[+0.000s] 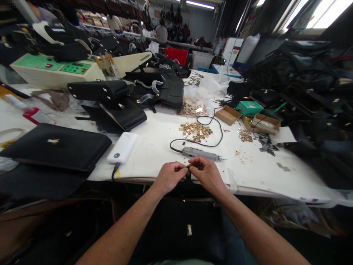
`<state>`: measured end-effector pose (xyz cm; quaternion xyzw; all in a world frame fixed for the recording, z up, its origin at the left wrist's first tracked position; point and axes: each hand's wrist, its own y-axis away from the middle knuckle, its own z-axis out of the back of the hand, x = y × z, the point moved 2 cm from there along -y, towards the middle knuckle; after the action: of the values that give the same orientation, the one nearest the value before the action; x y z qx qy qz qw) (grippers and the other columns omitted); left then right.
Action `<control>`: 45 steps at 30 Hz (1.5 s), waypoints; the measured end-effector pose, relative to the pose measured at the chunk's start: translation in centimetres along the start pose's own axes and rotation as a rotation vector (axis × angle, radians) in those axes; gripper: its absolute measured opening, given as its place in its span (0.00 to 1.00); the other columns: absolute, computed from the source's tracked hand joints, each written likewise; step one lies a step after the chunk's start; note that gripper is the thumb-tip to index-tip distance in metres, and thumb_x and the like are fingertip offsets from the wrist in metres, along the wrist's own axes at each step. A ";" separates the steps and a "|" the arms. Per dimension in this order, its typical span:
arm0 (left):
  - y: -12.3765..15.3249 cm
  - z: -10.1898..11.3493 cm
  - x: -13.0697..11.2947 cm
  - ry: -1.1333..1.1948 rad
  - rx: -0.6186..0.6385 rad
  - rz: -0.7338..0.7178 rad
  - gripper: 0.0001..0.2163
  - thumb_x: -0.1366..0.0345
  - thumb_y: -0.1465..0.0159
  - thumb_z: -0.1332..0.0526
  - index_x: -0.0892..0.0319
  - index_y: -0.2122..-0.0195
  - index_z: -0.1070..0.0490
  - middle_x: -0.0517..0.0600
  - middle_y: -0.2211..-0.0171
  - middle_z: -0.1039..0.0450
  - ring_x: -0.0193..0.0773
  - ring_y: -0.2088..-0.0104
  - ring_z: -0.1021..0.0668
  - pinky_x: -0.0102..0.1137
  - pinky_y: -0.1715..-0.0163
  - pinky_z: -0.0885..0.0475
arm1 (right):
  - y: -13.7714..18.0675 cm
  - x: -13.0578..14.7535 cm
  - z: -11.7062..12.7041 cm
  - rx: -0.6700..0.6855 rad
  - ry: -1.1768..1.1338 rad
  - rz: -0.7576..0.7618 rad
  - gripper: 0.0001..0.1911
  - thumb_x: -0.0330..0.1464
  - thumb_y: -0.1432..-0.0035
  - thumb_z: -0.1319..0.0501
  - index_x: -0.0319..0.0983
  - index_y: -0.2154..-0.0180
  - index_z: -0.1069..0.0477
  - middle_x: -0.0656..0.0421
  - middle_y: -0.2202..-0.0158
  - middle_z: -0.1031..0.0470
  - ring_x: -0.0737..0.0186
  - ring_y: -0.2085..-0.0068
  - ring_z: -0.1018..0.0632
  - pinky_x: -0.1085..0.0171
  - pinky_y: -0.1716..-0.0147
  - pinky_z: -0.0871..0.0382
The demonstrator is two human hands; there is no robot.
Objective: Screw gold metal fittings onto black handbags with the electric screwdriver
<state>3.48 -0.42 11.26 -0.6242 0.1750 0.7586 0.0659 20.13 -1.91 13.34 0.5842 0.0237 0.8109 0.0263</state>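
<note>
My left hand (170, 177) and my right hand (207, 174) meet at the table's front edge, fingertips pinched together. Between them is a narrow black strap (188, 176), its top end gripped by both hands and mostly hidden by the fingers. Below it, a black bag (168, 224) rests on my lap, with a clasp (189, 230) under a pale cover. Just beyond my fingers lies a grey electric screwdriver (200, 153), its tip pointing right. Behind the tool is a heap of gold-coloured metal fittings (195, 131).
A white power bank (122, 148) and a black bag (55, 145) lie left. Small cardboard boxes (228, 115), a green box (249, 107) and scattered small gold parts (242, 156) are on the right. The screwdriver's black cord (221, 130) loops around the fittings. Black bags (292, 70) pile up far right.
</note>
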 end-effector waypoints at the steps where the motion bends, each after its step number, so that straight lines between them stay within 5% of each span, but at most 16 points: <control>1: 0.0 0.0 0.0 -0.002 0.002 -0.001 0.11 0.57 0.41 0.37 0.59 0.71 0.21 0.47 0.75 0.22 0.35 0.74 0.24 0.29 0.71 0.31 | 0.0 -0.1 0.0 0.005 -0.014 -0.007 0.11 0.33 0.47 0.37 0.39 0.61 0.21 0.58 0.67 0.18 0.60 0.68 0.20 0.63 0.66 0.25; 8: 0.0 0.0 0.3 -0.035 -0.002 -0.011 0.12 0.55 0.40 0.37 0.59 0.71 0.22 0.46 0.76 0.24 0.34 0.75 0.26 0.28 0.73 0.34 | -0.1 -0.5 -0.1 0.011 -0.055 -0.054 0.14 0.36 0.47 0.33 0.37 0.59 0.21 0.56 0.66 0.17 0.57 0.66 0.18 0.62 0.65 0.24; 19: 0.0 -0.1 0.6 -0.080 -0.011 -0.017 0.09 0.59 0.40 0.37 0.58 0.71 0.21 0.46 0.75 0.23 0.35 0.74 0.25 0.29 0.72 0.33 | -0.1 -0.8 0.2 0.033 0.002 -0.053 0.19 0.27 0.53 0.40 0.38 0.57 0.20 0.57 0.63 0.17 0.59 0.64 0.18 0.61 0.61 0.24; 27: 0.1 -0.1 0.4 -0.045 0.016 -0.005 0.10 0.58 0.40 0.37 0.59 0.69 0.21 0.47 0.74 0.23 0.35 0.73 0.25 0.29 0.70 0.33 | -0.1 -0.8 1.0 0.094 0.006 -0.076 0.13 0.36 0.47 0.35 0.37 0.60 0.20 0.57 0.66 0.18 0.59 0.65 0.20 0.61 0.62 0.27; 45: -0.2 0.0 -0.1 0.020 0.055 0.057 0.10 0.58 0.43 0.36 0.60 0.71 0.22 0.46 0.76 0.25 0.33 0.75 0.27 0.28 0.72 0.33 | 0.3 -0.4 0.5 0.017 -0.047 -0.086 0.18 0.36 0.48 0.34 0.37 0.55 0.20 0.55 0.63 0.17 0.57 0.63 0.18 0.60 0.61 0.25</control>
<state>3.55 -0.24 11.36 -0.6246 0.2143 0.7486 0.0598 20.75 -2.25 13.12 0.6017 0.0549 0.7948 0.0566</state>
